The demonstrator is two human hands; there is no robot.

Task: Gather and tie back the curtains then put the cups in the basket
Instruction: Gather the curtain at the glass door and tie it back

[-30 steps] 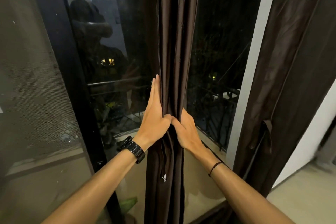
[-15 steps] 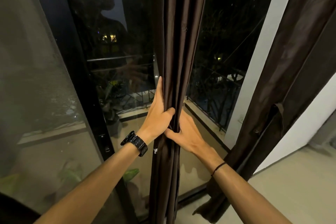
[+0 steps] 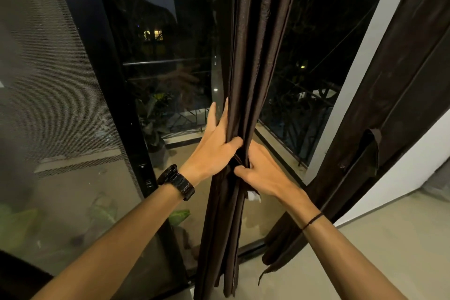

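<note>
Brown satiny cloth: the curtain (image 3: 246,56) is bunched into long vertical pleats and runs 12 to 6 o'clock through frame centre. On its left edge the left hand (image 3: 214,146) grips, thumb hooked over the front, fingers lying up along the fabric. Just below, the right hand (image 3: 263,173) pinches the folds; its fingers are hidden behind the cloth. Chunky black watch (image 3: 176,181) on the left wrist, thin cord (image 3: 313,220) on the right. Small white tag (image 3: 253,196) peeks out under the right hand, print unreadable. At 3 o'clock a second curtain (image 3: 389,105), top cut off. Grey mesh screen (image 3: 48,80) at 9 o'clock, dark glass (image 3: 170,31) behind, pale floor (image 3: 365,263) at 5 o'clock.
</note>
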